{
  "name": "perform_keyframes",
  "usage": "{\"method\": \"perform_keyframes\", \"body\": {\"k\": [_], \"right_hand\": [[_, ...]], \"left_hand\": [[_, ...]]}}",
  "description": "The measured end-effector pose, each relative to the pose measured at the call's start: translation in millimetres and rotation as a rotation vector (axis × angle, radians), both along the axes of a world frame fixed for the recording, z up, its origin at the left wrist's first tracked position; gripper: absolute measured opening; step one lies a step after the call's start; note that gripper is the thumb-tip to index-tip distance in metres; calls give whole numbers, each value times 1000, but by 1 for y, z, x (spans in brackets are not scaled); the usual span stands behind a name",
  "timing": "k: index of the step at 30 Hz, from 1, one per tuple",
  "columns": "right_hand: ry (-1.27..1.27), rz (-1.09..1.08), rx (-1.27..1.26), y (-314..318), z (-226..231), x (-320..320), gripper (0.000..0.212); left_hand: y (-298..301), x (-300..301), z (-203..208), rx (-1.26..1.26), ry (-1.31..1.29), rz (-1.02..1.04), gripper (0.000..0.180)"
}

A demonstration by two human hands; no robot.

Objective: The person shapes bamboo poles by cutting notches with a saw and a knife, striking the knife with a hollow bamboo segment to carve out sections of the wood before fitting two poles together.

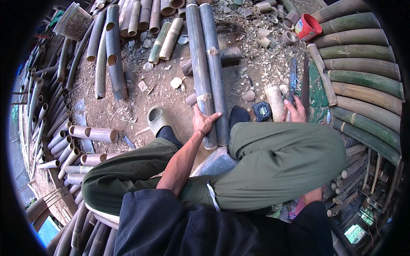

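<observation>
Two long grey-brown bamboo poles (pixel 199 64) lie side by side between my legs, their near ends by my lap. My left hand (pixel 206 121) grips them near those ends, its thumb reaching across the right pole (pixel 216 68). At the right, beyond my bent knee, my right hand (pixel 295 112) closes round the near end of a long, narrow, blue-grey bladed tool (pixel 292 74); its exact kind is unclear. A pale, rough wooden piece (pixel 273 100) lies beside that hand, with a black and blue tape measure (pixel 262 111) to its left. A dark, long blade (pixel 305 81) lies to its right.
A short log (pixel 230 55) lies crosswise under the poles. Cut bamboo lengths (pixel 115 55) lie far left; split bamboo pieces (pixel 358 64) line the right side. A red tub (pixel 307 27) and a dirty white bucket (pixel 73 23) stand farther off. Wood chips (pixel 265 55) litter the ground.
</observation>
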State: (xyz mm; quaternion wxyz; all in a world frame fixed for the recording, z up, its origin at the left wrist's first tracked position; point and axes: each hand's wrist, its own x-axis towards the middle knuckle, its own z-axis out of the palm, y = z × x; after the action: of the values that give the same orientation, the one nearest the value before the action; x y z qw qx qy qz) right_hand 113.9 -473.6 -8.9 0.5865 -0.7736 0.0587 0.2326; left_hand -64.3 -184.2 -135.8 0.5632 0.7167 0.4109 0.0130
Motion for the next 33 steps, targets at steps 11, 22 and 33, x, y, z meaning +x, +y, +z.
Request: {"method": "perform_keyframes", "body": {"k": [11, 22, 33], "right_hand": [[-146, -93, 50, -4, -15, -14, 42], [-273, -19, -108, -57, -68, 6, 44], [-225, 208, 134, 35, -1, 25, 41]], "left_hand": [[9, 12, -5, -35, -49, -4, 100], [4, 12, -3, -14, -52, -1, 102], [6, 13, -1, -54, -119, 11, 97]]}}
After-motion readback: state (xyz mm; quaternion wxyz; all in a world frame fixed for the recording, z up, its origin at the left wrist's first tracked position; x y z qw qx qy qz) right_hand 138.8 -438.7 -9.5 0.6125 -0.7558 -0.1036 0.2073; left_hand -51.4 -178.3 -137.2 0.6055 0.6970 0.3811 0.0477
